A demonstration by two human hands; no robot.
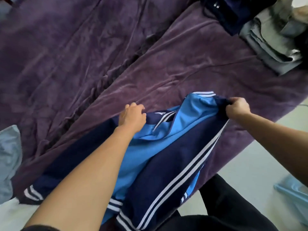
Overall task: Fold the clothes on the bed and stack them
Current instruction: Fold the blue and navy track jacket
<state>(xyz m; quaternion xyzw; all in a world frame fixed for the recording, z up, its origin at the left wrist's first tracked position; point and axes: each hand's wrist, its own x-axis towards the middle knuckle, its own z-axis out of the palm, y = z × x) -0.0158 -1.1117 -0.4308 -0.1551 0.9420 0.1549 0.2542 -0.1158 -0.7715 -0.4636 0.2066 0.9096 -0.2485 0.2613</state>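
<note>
A navy and light-blue track jacket point(166, 147) with white stripes lies spread on the near part of the purple bed cover point(166, 72). My left hand point(133, 118) grips the jacket's far left edge, fingers curled over the fabric. At the jacket's far right corner, my right hand point(237, 108) pinches a bunch of navy cloth and lifts it a little. A stack of folded grey and dark clothes point(270, 39) sits at the bed's far right corner.
A pale blue-grey cloth point(8, 157) lies at the left edge of the bed. More dark clothes point(233, 12) lie at the top right. Light floor point(258, 164) runs along the bed's right side, with a light-blue object point(295, 190) on it.
</note>
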